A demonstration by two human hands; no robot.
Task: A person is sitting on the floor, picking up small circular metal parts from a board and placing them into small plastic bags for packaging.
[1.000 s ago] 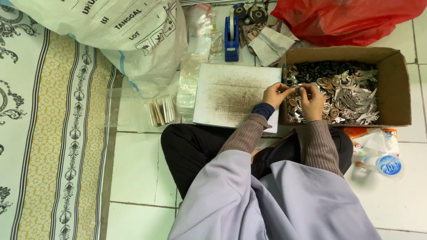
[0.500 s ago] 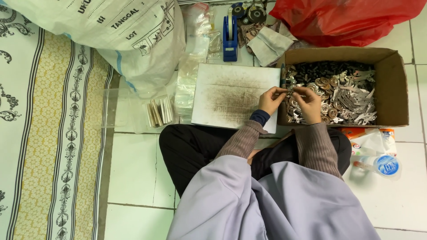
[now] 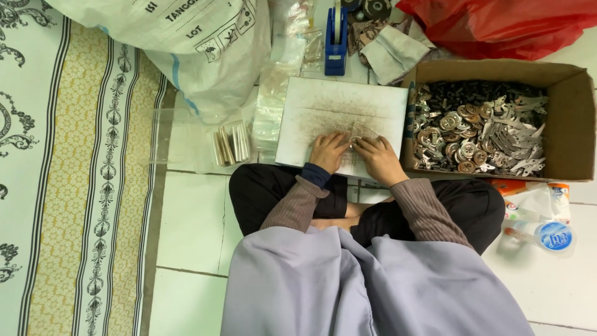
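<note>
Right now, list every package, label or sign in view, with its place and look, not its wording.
White woven sack: top left, bulging, black print, blue stripe.
Cardboard box: right of the hands, brown, open, full of metal parts.
Red plastic bag: top right, crumpled.
Bottle cap label: lower right, round, blue and white.

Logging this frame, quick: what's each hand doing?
Left hand: fingers curled on the white board, pinching a small clear piece.
Right hand: pinching the same piece.

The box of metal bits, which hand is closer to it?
Right. The right hand rests on the white board just beside the cardboard box; the left hand sits farther away, toward the board's middle.
</note>
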